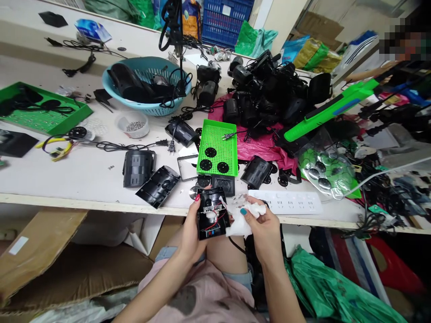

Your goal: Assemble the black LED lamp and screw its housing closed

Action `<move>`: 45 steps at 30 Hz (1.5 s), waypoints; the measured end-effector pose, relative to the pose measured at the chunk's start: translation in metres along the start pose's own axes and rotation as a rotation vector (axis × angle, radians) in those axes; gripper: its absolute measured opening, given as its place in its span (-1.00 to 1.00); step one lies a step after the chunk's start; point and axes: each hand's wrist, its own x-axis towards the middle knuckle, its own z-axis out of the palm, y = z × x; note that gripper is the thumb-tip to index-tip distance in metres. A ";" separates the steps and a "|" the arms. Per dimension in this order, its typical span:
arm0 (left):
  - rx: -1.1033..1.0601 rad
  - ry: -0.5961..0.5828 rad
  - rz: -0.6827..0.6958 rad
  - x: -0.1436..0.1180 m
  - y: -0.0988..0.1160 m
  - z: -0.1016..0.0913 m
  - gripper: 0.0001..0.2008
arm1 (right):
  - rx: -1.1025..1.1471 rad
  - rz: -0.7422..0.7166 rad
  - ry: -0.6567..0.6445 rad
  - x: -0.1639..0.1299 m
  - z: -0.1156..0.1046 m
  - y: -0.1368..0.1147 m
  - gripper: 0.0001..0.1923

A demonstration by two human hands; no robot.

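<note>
My left hand [192,231] is closed on an opened black plastic housing [213,229] with red wires and small parts inside. It is held over my lap, just off the bench edge. In my right hand [264,229] is a crumpled white tissue [239,222], pinched between thumb and fingers close to the housing's right side. A clear piece [238,199] shows at the top of the tissue; I cannot make out what it is. Behind the housing, a green perforated tray [218,134] holds several black slotted discs [210,152] and a plug.
A white power strip [289,202] lies along the front edge at right. Black housings [138,168] stand at left, near a blue basket [148,110] and a tub of screws [133,125]. Black devices [269,85] pile up on pink plastic. A person's arm [370,72] shows at far right.
</note>
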 end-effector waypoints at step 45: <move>0.216 -0.088 0.094 -0.008 -0.001 -0.011 -0.16 | 0.012 -0.080 0.243 -0.005 -0.020 0.007 -0.61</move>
